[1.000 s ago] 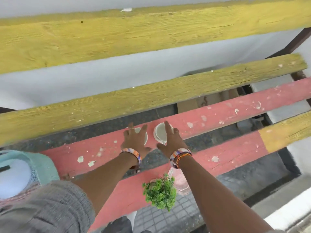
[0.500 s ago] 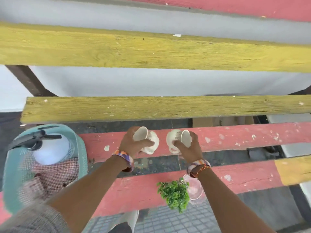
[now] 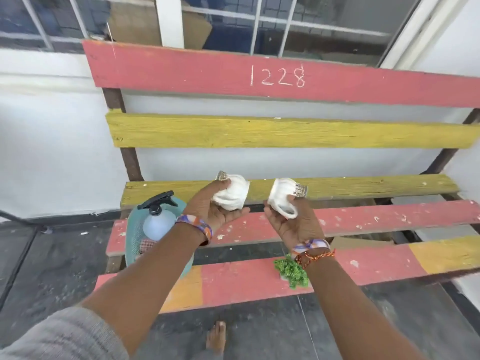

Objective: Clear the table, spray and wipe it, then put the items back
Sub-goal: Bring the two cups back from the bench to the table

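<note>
Both cups are lifted off the surface (image 3: 363, 222), held above its red slat, just right of the basket (image 3: 132, 237). The left hand (image 3: 210, 209) grips the left cup (image 3: 231, 194); the right hand (image 3: 291, 222) grips the right cup (image 3: 281, 197). Each lies tipped sideways. The plant (image 3: 291, 272) sits under the right wrist, next to clear, I judge.

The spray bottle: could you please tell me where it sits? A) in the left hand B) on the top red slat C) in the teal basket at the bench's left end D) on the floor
C: the spray bottle stands in the teal basket, while both hands hold white cups.
</note>
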`<control>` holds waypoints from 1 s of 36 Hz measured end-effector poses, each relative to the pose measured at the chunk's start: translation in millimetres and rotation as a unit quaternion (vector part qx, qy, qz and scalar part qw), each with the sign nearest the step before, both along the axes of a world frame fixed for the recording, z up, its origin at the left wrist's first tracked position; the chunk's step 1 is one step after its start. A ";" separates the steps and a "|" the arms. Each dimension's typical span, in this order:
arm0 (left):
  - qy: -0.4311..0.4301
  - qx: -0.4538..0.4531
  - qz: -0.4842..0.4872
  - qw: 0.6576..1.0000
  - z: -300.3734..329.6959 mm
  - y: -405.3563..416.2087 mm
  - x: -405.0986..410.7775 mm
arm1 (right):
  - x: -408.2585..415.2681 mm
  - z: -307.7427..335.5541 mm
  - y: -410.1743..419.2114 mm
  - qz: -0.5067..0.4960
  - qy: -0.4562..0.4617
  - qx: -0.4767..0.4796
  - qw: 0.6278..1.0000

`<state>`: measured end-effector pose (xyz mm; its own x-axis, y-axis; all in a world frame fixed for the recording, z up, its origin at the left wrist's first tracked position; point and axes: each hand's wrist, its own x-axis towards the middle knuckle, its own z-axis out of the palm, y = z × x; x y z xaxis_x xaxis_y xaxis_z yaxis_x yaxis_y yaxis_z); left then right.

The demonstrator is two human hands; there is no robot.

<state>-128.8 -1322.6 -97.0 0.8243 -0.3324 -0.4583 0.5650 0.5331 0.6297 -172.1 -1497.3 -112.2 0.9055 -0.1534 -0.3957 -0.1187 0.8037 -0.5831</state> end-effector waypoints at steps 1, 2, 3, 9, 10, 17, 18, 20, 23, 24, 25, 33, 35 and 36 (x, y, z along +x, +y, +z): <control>0.009 0.008 0.010 1.000 9.2 7.0 -4.6 | -4.4 7.3 7.7 -0.003 -0.003 0.001 1.000; 0.018 0.019 0.018 1.000 16.4 15.4 -8.6 | -9.8 14.7 16.2 0.001 -0.003 -0.001 1.000; 0.024 0.029 0.021 0.999 23.6 24.5 -12.6 | -14.4 22.2 25.3 0.005 -0.005 -0.001 1.000; 0.005 0.042 0.047 0.998 52.9 87.4 -28.7 | -28.7 50.7 82.8 0.022 -0.006 -0.007 1.000; 0.005 0.029 0.052 0.998 56.0 97.7 -31.2 | -29.7 52.0 92.0 0.036 -0.011 0.003 0.999; -0.010 -0.002 0.075 0.997 73.3 200.3 -43.3 | -24.3 57.1 194.4 0.074 -0.081 0.056 0.992; -0.017 0.001 0.083 0.996 76.7 219.0 -45.4 | -22.5 58.3 214.7 0.077 -0.085 0.072 0.991; -0.033 0.002 0.107 0.994 81.8 259.8 -50.7 | -19.2 60.1 259.8 0.082 -0.087 0.096 0.988; -0.060 -0.003 0.122 0.991 89.0 331.0 -56.1 | -17.8 68.3 338.2 0.113 -0.091 0.088 0.986; -0.076 0.002 0.124 0.989 91.1 354.8 -56.6 | -17.1 70.8 363.4 0.121 -0.092 0.088 0.984; -0.093 0.012 0.128 0.987 93.0 374.9 -57.1 | -15.7 72.7 384.9 0.126 -0.094 0.091 0.983; -0.140 0.046 0.178 0.973 111.2 512.5 -58.3 | -11.2 80.3 528.6 0.154 -0.108 0.117 0.975; -0.159 0.053 0.183 0.969 114.6 538.8 -55.1 | -8.4 85.3 554.8 0.172 -0.115 0.106 0.972; -0.168 0.061 0.186 0.966 114.5 552.3 -52.8 | -6.7 89.2 568.0 0.182 -0.119 0.096 0.971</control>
<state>-181.6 -770.2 17.5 0.9853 0.0562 -0.1615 0.1011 0.5701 0.8153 -178.7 -929.3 -23.0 0.9551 0.2506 -0.1579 -0.2959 0.8300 -0.4727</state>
